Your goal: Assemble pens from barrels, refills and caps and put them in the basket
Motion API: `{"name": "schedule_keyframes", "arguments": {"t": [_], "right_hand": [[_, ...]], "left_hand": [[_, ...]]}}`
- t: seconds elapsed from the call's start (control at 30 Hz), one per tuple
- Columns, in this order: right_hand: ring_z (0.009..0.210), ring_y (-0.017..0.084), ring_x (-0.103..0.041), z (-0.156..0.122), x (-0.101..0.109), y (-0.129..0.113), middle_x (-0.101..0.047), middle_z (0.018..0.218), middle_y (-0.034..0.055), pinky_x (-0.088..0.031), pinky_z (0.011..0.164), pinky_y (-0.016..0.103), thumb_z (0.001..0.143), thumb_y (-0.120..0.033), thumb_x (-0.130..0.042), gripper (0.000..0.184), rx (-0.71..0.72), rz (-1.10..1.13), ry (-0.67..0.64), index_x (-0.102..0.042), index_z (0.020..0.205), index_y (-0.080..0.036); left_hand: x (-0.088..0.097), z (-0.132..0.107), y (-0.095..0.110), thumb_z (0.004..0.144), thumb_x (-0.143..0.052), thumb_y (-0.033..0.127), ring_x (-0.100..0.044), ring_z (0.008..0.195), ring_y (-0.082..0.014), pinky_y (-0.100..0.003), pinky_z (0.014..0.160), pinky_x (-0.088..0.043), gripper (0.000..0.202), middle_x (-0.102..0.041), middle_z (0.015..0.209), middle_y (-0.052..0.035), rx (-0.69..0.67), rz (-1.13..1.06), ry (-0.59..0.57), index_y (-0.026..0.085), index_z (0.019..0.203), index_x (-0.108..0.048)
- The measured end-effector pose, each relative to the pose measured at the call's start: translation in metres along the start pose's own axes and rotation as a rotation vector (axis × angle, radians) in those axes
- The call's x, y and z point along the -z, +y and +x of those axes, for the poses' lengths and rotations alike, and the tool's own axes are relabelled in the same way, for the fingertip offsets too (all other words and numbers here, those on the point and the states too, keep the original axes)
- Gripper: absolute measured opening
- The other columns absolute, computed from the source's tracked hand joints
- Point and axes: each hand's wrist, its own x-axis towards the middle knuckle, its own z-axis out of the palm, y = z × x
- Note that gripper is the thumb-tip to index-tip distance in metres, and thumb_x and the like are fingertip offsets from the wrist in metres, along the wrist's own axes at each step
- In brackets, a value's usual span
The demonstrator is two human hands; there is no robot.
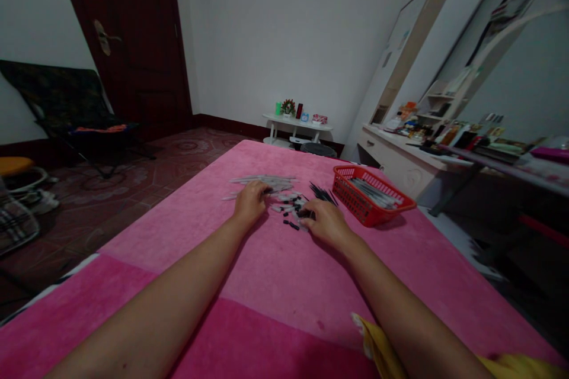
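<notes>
My left hand (251,200) is curled at the near edge of a pile of pale, slim pen barrels (262,179). A small dark bit shows by its fingertips, but what they hold is hidden. My right hand (328,222) bends over a scatter of small black and clear pen parts (287,208), its thumb and fingers drawn together among them. Whatever sits in that pinch is too small to name. Just beyond the right hand lies a bundle of thin black sticks, like pen refills (323,192).
A red plastic basket (367,213) holding more pale pens (376,192) stands right of my right hand. Pink cloth (267,272) covers the surface. Yellow fabric (382,343) lies under my right forearm. A cluttered dressing table (395,151) is at the right.
</notes>
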Motion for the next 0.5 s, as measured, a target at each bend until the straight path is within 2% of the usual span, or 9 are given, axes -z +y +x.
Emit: {"name": "schedule_keyframes", "arguments": {"t": [0.17, 0.27, 0.4, 0.5], "right_hand": [[0.087, 0.019, -0.062, -0.003, -0.009, -0.013, -0.069, 0.095, 0.0032, -0.04, 0.068, 0.025, 0.076, -0.033, -0.069, 0.016, 0.025, -0.046, -0.046, -0.071, 0.089, -0.025], [0.088, 0.02, -0.062, -0.003, -0.012, -0.015, -0.068, 0.097, 0.0039, -0.04, 0.069, 0.026, 0.075, -0.031, -0.068, 0.014, 0.015, -0.044, -0.051, -0.071, 0.088, -0.025], [0.083, 0.018, -0.063, 0.0, -0.016, -0.005, -0.07, 0.088, 0.0036, -0.042, 0.07, 0.026, 0.077, -0.022, -0.062, 0.011, -0.017, 0.162, 0.075, -0.07, 0.085, -0.021], [0.066, 0.016, -0.062, 0.006, -0.022, 0.009, -0.069, 0.074, 0.0031, -0.044, 0.063, 0.026, 0.077, -0.022, -0.056, 0.014, -0.12, 0.444, 0.197, -0.068, 0.084, -0.017]], "left_hand": [[0.001, 0.0, 0.002, 0.075, -0.054, 0.011, -0.058, 0.094, -0.0208, -0.033, 0.084, -0.047, 0.024, -0.067, 0.095, -0.0061, -0.012, -0.005, 0.0, 0.019, 0.093, -0.068], [0.001, -0.001, 0.003, 0.076, -0.054, 0.011, -0.058, 0.093, -0.0207, -0.032, 0.082, -0.047, 0.024, -0.067, 0.093, -0.0062, -0.021, 0.003, -0.002, 0.019, 0.093, -0.068], [0.001, -0.002, 0.004, 0.075, -0.055, 0.012, -0.057, 0.092, -0.0211, -0.032, 0.08, -0.047, 0.022, -0.065, 0.091, -0.0065, -0.058, 0.004, -0.01, 0.018, 0.092, -0.068], [0.001, -0.002, 0.006, 0.076, -0.057, 0.014, -0.057, 0.093, -0.0218, -0.033, 0.081, -0.046, 0.019, -0.065, 0.091, -0.0068, -0.101, -0.007, -0.039, 0.018, 0.092, -0.068]]}}
